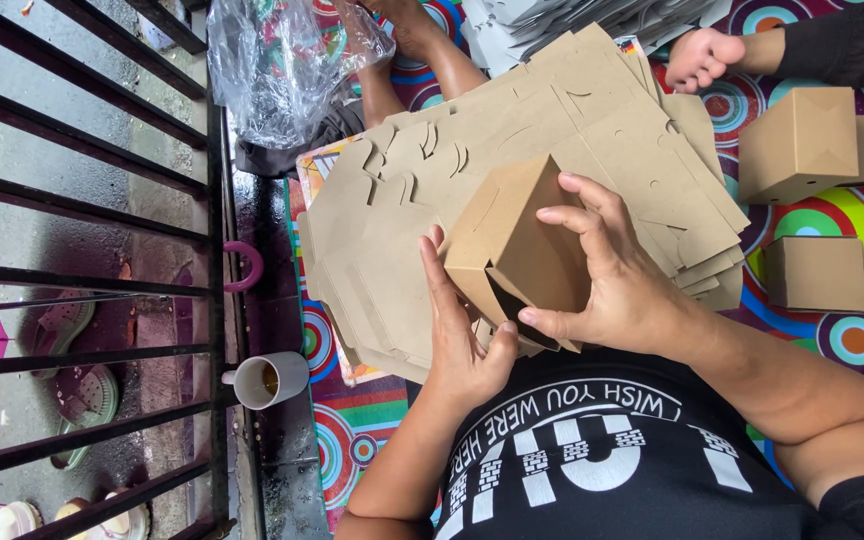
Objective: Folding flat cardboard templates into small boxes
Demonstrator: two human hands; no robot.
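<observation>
Both hands meet on a half-folded brown cardboard box (pixel 517 250), held up just in front of the wearer's dark printed shirt (pixel 602 470). Taking this box as the landmark: the left hand (pixel 462 340) lies flat against its near left face, fingers straight and pressed along the panel, thumb tucked under the lower edge; the right hand (pixel 607 280) wraps it from the right, fingers curled over the top face and thumb hooked at the open lower mouth, so both hands are closed on the box. Its long axis runs slantwise, from the open dark end near the thumbs up to the closed corner pointing away from the body. The right hand covers more of it and sits nearer that open flap. Directly behind the box spreads a fanned stack of flat die-cut cardboard blanks (pixel 432 180). Further right of the box, three finished plain brown boxes (pixel 802 140) rest on a mat with bright coloured rings (pixel 852 330). Beyond, another person's foot (pixel 702 55) shows. Left of the box stands a white cup (pixel 270 380) by black railings (pixel 82 230), with a clear plastic bag (pixel 282 60) above.
</observation>
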